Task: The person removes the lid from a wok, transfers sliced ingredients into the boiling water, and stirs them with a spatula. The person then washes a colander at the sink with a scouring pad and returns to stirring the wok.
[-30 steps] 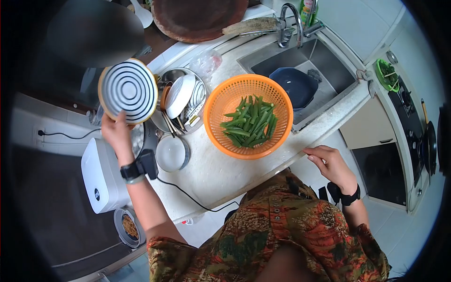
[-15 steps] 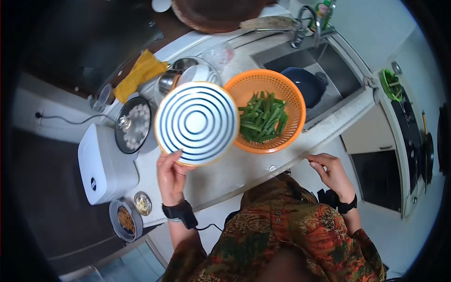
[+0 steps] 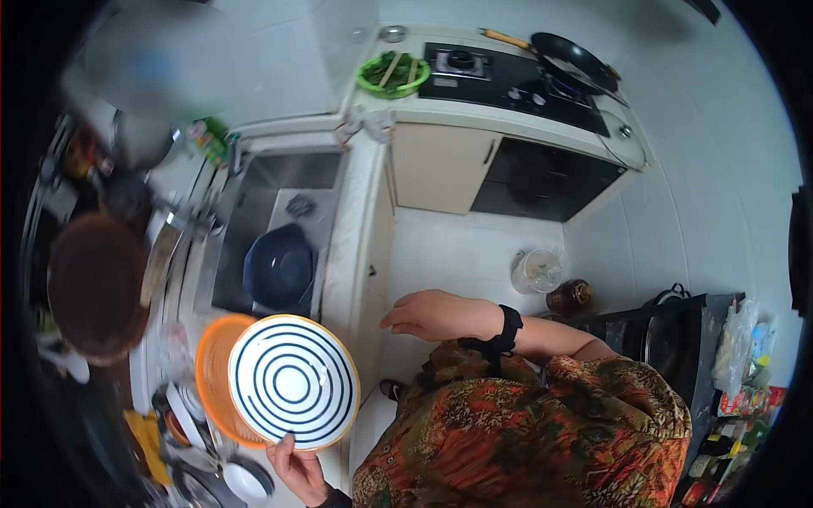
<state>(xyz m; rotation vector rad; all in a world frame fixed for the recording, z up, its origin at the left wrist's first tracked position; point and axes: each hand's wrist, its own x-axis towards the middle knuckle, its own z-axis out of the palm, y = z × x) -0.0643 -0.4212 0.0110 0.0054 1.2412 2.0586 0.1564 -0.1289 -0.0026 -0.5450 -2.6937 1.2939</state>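
Left hand [image 3: 296,470] grips the striped plate [image 3: 292,383] by its rim, partly covering the orange basket [image 3: 217,389] near the bench's [image 3: 351,220] front edge; right hand [image 3: 445,315] appears empty, fingers extended. Judged step: plate handling, requiring steady grip.

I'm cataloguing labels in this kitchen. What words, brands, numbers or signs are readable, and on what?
None can be read.
Green plastic bottle by the sink: label blurred.
Red-and-green packet at right: print too small and blurred.
Black glass gas stove: small pale patch, unreadable.
White round plate with dark blue rings: no lettering visible.
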